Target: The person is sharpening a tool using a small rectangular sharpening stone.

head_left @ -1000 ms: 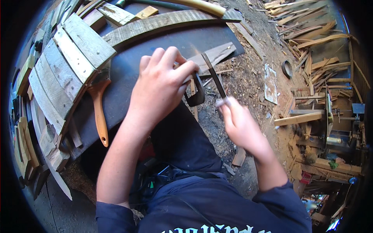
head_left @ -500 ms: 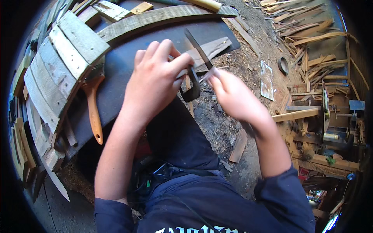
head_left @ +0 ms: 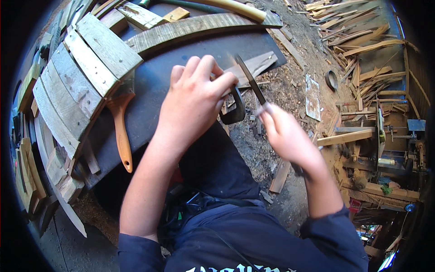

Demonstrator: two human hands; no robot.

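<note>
My left hand [head_left: 195, 95] is closed on a dark, bent metal piece [head_left: 233, 113], whose C-shaped lower part hangs below my fingers near the table's edge. My right hand [head_left: 285, 131], blurred, grips a long, narrow dark bar tool [head_left: 253, 84] that points forward and slants just right of the metal piece; whether they touch I cannot tell. A pale board [head_left: 260, 63] lies on the dark tabletop [head_left: 165, 72] beyond both hands. A paintbrush with an orange wooden handle [head_left: 122, 140] lies left of my left arm.
Nailed weathered planks [head_left: 81, 81] form a curved panel on the left, beside a long curved beam [head_left: 190, 31] and more offcuts [head_left: 29, 177]. The littered floor [head_left: 290, 77] lies beyond the table's edge. Scrap wood [head_left: 358, 50] and a machine [head_left: 387, 161] are at the right.
My right hand and its bar moved forward and up half a second ago and have since come back down and rightward. My left hand keeps its hold; the whole view has shifted slightly.
</note>
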